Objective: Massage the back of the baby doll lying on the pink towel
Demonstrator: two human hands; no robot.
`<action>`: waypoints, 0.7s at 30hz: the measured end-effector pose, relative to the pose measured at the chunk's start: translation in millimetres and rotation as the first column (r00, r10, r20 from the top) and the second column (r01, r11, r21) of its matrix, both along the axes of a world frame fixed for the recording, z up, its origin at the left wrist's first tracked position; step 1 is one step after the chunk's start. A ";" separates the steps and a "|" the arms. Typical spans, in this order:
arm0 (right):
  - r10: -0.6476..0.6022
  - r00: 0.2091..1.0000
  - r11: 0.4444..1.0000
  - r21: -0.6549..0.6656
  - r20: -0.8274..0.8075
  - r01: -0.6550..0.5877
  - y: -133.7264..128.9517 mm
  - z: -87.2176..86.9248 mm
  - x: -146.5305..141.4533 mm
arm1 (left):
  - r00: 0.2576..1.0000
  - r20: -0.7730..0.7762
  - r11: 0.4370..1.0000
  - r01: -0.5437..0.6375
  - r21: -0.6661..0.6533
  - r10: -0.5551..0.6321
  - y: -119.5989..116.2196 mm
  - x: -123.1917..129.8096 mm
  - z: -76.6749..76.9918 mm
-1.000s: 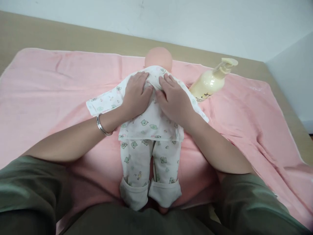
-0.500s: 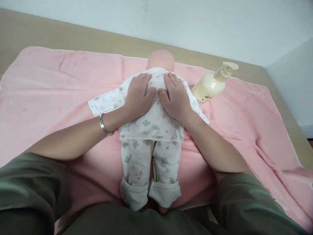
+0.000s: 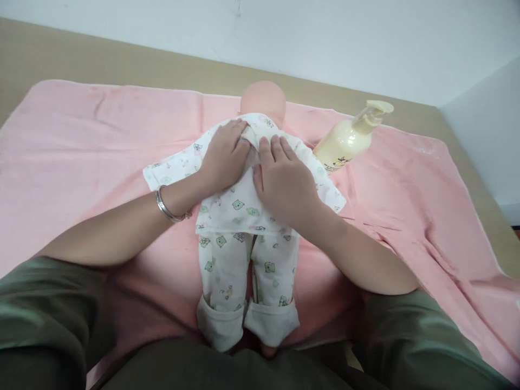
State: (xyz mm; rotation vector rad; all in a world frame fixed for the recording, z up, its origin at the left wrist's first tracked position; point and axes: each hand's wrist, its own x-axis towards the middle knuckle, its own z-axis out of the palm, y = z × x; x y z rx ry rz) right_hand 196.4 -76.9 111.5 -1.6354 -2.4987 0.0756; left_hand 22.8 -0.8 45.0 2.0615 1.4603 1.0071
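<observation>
A baby doll lies on its front, its bald head [image 3: 263,100] away from me, in a white printed shirt [image 3: 231,208] and matching trousers [image 3: 270,265] with turned-up cuffs. My left hand [image 3: 225,154] rests on the upper left of the doll's back, fingers laid over the shirt. A raised fold of cloth shows beside its thumb and forefinger. Over the right side of the back is my right hand [image 3: 286,181], fingers stretched forward and thumb out to the side. Whether its palm touches the shirt I cannot tell. The doll's face is hidden.
A pink blanket [image 3: 93,146] lies under the doll on a wooden-topped table [image 3: 101,57]. Right of the doll's shoulder, a pale yellow pump bottle [image 3: 345,141] leans or lies at a slant. A white wall [image 3: 325,43] stands behind the table.
My right hand has drawn back toward me along the doll's back. My left hand has shifted slightly left, and the shirt has bunched into a fold near its fingers.
</observation>
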 end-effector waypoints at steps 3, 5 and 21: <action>0.024 0.998 0.998 -0.055 -0.059 -0.028 10.6 0.9 4.9 | 0.997 -0.062 0.999 -0.040 -0.032 0.038 -9.9 3.5 3.0; -0.008 0.996 0.993 -0.114 -0.091 -0.002 26.4 0.9 10.1 | 0.997 -0.076 1.000 -0.019 0.016 0.020 -25.8 8.8 4.5; -0.036 0.999 0.998 0.043 0.020 0.035 1.7 4.8 4.6 | 0.998 -0.054 0.999 -0.028 -0.020 0.027 -15.8 7.9 9.9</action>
